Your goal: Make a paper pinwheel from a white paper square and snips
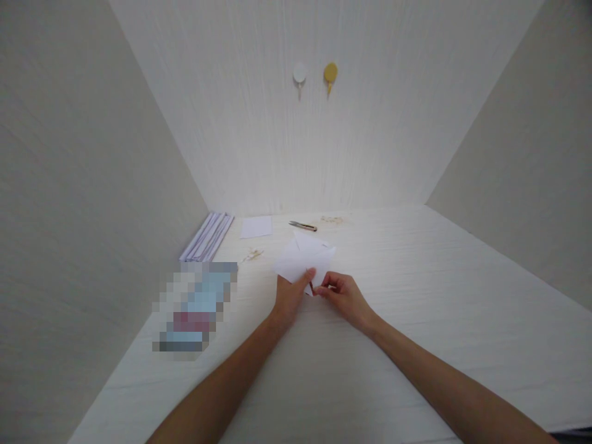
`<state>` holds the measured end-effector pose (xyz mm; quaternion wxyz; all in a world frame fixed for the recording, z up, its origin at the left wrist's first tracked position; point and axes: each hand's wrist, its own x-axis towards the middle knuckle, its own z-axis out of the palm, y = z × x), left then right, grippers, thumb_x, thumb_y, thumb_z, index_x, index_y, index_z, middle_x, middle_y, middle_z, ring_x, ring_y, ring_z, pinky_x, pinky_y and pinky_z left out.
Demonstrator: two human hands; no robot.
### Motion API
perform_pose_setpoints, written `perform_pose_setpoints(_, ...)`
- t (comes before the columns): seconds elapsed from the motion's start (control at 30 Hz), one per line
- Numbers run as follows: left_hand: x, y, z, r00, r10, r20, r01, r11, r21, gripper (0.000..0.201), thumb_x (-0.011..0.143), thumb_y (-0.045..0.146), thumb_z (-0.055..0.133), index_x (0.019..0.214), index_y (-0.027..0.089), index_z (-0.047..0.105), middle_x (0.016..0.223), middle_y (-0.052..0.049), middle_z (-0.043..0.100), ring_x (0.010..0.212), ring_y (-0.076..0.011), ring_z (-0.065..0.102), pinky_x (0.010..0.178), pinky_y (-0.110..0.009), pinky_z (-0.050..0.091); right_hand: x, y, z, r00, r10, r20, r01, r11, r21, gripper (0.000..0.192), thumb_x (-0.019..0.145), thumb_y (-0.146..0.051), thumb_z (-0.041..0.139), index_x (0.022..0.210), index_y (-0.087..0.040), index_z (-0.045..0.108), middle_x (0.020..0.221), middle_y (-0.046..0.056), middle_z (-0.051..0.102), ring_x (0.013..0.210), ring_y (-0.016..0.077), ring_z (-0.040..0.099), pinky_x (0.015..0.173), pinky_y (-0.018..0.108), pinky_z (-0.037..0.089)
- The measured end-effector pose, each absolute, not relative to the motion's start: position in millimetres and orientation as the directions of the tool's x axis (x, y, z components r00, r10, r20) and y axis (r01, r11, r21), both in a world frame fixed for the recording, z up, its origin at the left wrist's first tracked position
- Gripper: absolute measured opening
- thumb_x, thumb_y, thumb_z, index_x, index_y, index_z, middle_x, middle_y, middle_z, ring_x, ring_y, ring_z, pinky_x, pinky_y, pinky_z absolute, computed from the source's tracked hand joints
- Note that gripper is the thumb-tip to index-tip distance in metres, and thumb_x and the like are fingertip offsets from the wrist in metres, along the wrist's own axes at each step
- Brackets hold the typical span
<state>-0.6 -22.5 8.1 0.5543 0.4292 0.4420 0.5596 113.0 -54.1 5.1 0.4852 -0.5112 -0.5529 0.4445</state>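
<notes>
My left hand (292, 297) grips a white sheet of paper (298, 254) from below, its thumb pressed on top near the lower edge. Short lines that look like slits or creases run in from the paper's corners. At the lower right corner, my right hand (341, 295) pinches the paper between thumb and finger. A narrow dark reddish gap or strip shows beside the right fingertips; what it is cannot be made out. Just beyond the paper lie thread snips (303, 226), their blades pointing left.
A stack of folded white papers (208, 237) lies against the left wall. A square white sheet (256, 227) rests at the back. Small pale bits (252, 254) and more pale pieces (332, 219) lie about. A pixelated bluish item (198, 308) sits at left. Two hooks (330, 74) hang on the wall.
</notes>
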Motion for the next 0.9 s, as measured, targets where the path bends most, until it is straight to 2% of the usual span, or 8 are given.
perform_pose_setpoints(0.2, -0.3, -22.3, 8.7, -0.015, 1.000, -0.026, -0.258, 0.021, 0.966, 0.027, 0.055, 0.023, 0.068, 0.080, 0.013, 0.063, 0.082, -0.006, 0.066, 0.077, -0.0175, 0.060, 0.072, -0.030, 0.046, 111.8, -56.4, 6.9, 0.008, 0.999, 0.034, 0.161, 0.033, -0.986, 0.020, 0.059, -0.034, 0.058, 0.053, -0.017, 0.050, 0.052, -0.003, 0.050, 0.046, 0.0081, 0.039, 0.045, 0.022, 0.029)
perform_pose_setpoints(0.5, 0.4, -23.7, 9.1, 0.061, 0.998, -0.007, -0.267, 0.023, 0.964, 0.020, 0.053, 0.022, 0.069, 0.069, 0.014, 0.061, 0.071, -0.003, 0.065, 0.063, -0.0128, 0.058, 0.059, -0.024, 0.046, 115.0, -53.4, 2.6, -0.027, 0.994, 0.108, 0.107, 0.110, -0.988, 0.019, 0.061, -0.034, 0.058, 0.055, -0.016, 0.056, 0.051, -0.002, 0.051, 0.049, 0.0100, 0.040, 0.049, 0.025, 0.029)
perform_pose_setpoints(0.63, 0.0, -21.9, 8.7, 0.086, 0.994, -0.065, -0.347, 0.091, 0.933, 0.019, 0.054, 0.025, 0.068, 0.066, 0.013, 0.059, 0.058, 0.001, 0.059, 0.048, -0.0099, 0.051, 0.045, -0.022, 0.039, 114.7, -52.6, 1.5, -0.018, 0.993, 0.120, 0.127, 0.122, -0.984, 0.020, 0.063, -0.034, 0.057, 0.057, -0.016, 0.056, 0.052, -0.002, 0.050, 0.048, 0.0093, 0.039, 0.048, 0.024, 0.028)
perform_pose_setpoints(0.73, -0.2, -20.4, 8.7, 0.071, 0.992, -0.107, -0.407, 0.127, 0.904, 0.018, 0.054, 0.026, 0.067, 0.061, 0.013, 0.057, 0.051, 0.002, 0.055, 0.043, -0.0082, 0.047, 0.042, -0.021, 0.035, 114.6, -51.9, 0.9, -0.007, 0.992, 0.130, 0.124, 0.129, -0.984, 0.019, 0.064, -0.034, 0.056, 0.058, -0.016, 0.054, 0.053, -0.002, 0.049, 0.049, 0.0095, 0.039, 0.048, 0.023, 0.028)
perform_pose_setpoints(0.9, 1.3, -20.6, 8.4, 0.093, 0.986, -0.141, -0.382, 0.166, 0.909, 0.022, 0.050, 0.026, 0.070, 0.061, 0.013, 0.056, 0.050, 0.003, 0.054, 0.041, -0.0070, 0.043, 0.038, -0.020, 0.029, 113.4, -50.7, 2.1, 0.014, 0.990, 0.137, 0.031, 0.137, -0.990, 0.020, 0.067, -0.035, 0.055, 0.065, -0.015, 0.053, 0.057, -0.002, 0.049, 0.051, 0.0093, 0.041, 0.047, 0.022, 0.031)
